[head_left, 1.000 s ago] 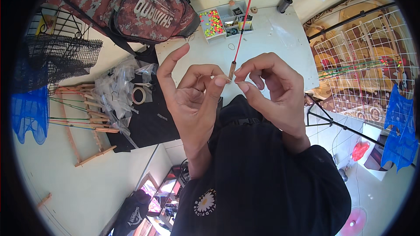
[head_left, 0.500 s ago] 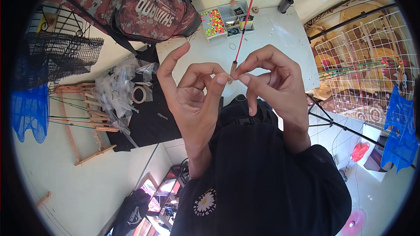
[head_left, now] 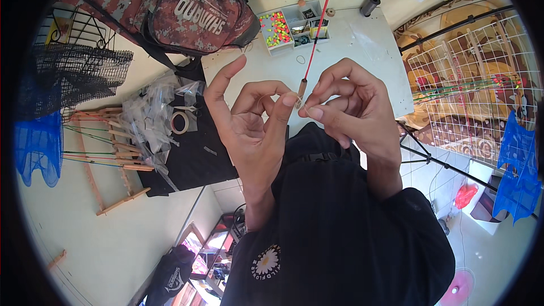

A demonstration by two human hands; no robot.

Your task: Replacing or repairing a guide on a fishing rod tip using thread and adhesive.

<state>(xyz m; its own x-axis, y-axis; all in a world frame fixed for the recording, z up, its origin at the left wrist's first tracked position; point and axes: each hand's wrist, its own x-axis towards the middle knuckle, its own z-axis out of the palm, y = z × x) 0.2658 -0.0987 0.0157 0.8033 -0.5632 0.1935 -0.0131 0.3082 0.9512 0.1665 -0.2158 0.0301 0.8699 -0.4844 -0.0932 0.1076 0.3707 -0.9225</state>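
Pinching thin line (head_left: 259, 101) between left fingers (head_left: 284, 107); holding right fingers (head_left: 315, 114) nearly together, cannot tell on what, beside red rod (head_left: 311, 59).

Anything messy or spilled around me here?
Only one thing: left of your left hand, clear plastic lies crumpled, partly over the black covering, which looks untidy. The bright pieces look contained in their white tray.

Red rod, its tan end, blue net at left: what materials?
Red rod: perhaps painted or plastic; smooth, evenly coloured.
Tan end: possibly wood; matte, pale brown, grain not readable.
Blue net: probably synthetic mesh; thin, partly see-through, draped in soft folds.
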